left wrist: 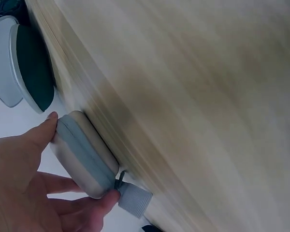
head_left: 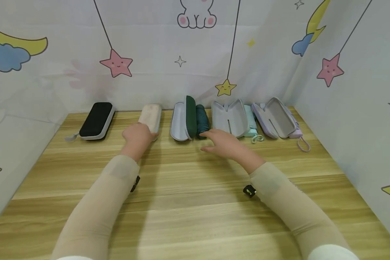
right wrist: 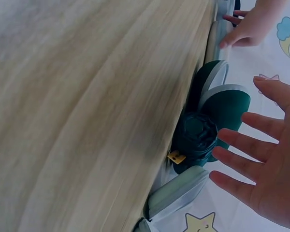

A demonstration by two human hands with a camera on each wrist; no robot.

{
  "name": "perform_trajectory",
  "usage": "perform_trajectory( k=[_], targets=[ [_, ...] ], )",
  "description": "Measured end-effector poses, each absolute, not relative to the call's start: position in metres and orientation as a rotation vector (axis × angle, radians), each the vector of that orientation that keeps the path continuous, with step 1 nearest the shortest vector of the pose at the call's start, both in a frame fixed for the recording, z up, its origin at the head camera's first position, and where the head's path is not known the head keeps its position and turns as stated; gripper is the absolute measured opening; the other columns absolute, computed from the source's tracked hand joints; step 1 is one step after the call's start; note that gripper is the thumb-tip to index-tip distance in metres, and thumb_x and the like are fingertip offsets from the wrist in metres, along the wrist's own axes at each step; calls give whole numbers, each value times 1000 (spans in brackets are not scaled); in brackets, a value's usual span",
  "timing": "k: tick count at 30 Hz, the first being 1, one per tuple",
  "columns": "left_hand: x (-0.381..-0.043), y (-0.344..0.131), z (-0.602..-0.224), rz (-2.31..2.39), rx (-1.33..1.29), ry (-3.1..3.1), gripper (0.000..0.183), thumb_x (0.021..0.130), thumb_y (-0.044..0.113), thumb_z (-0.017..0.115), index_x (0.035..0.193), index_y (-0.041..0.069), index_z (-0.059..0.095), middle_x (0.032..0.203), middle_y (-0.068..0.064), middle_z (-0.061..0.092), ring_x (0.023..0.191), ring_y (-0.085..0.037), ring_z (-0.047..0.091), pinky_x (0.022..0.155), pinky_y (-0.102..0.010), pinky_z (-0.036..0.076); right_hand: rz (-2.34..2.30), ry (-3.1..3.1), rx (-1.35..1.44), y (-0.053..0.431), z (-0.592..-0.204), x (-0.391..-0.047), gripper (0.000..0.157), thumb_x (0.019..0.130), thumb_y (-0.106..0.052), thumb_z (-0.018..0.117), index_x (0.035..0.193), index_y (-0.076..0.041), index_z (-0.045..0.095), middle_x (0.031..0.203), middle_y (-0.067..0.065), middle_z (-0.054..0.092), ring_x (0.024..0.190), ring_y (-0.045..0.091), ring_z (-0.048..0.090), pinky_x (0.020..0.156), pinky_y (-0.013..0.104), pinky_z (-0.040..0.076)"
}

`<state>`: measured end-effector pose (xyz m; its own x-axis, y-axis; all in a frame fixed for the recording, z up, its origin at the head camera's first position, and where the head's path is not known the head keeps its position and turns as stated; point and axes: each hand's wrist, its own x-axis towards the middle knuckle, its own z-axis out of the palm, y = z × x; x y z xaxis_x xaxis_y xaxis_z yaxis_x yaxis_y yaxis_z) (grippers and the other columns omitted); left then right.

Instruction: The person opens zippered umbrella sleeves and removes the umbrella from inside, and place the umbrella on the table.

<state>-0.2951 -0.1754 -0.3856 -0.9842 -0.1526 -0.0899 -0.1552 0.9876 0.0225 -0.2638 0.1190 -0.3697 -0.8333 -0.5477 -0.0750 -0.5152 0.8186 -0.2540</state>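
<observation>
My left hand (head_left: 137, 136) holds a closed cream zip case (head_left: 151, 115) by its near end. In the left wrist view, the thumb lies on one side of this case (left wrist: 79, 157) and fingertips on the other, near its grey tab (left wrist: 135, 199). My right hand (head_left: 225, 144) is spread, its fingers by a dark green folded umbrella (head_left: 202, 121). Seen from the right wrist, those fingers are extended and hold nothing; whether they touch the umbrella (right wrist: 193, 128) I cannot tell. Left of the umbrella, a green case (head_left: 191, 117) stands unfolded, showing a pale grey lining.
At the far left lies a closed black case (head_left: 96, 117). Further right are an unfolded grey-lined case (head_left: 237, 117) with a mint folded umbrella (head_left: 251, 121), then an unfolded lilac case (head_left: 281, 119) beside a lilac item with a loop (head_left: 303, 144). A printed curtain (head_left: 169, 83) backs the wooden table (head_left: 195, 209).
</observation>
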Motion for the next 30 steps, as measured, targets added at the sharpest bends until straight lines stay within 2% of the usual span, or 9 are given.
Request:
perform_trajectory(
  k=[4,13,17,24,30],
  targets=[
    [-290,-181,-385,75,-187,3036,69,91,58,57,105,-9,61,97,-24,63,83,-33,63,65,-45,50,-349,2859,-833,118,-370,-263,58,95,-41,63,144,-15,49,143,10,49,131,30,44,105,47,37],
    [-277,-197,-385,185,-124,3029,69,87,53,65,111,-11,58,104,-30,62,87,-39,62,67,-51,51,-366,2844,-832,119,-372,-262,57,95,-41,62,144,-14,49,142,11,50,130,30,45,104,48,37],
    [-272,-207,-385,215,-62,3015,71,86,52,68,117,-10,55,105,-30,61,88,-41,62,67,-53,50,-366,2841,-837,119,-372,-262,57,96,-42,61,144,-14,49,142,10,49,131,30,44,105,48,37],
    [-263,-223,-385,222,59,2987,81,86,50,68,136,-9,45,120,-33,55,100,-45,58,75,-57,48,-379,2839,-852,120,-371,-260,56,96,-39,62,143,-13,49,142,10,50,133,30,43,107,47,35],
    [-257,-232,-382,227,114,2952,87,86,50,69,143,-7,38,128,-33,52,106,-45,55,77,-55,46,-375,2829,-844,121,-369,-260,56,96,-39,61,144,-13,49,142,10,50,133,30,42,107,46,34]
  ],
)
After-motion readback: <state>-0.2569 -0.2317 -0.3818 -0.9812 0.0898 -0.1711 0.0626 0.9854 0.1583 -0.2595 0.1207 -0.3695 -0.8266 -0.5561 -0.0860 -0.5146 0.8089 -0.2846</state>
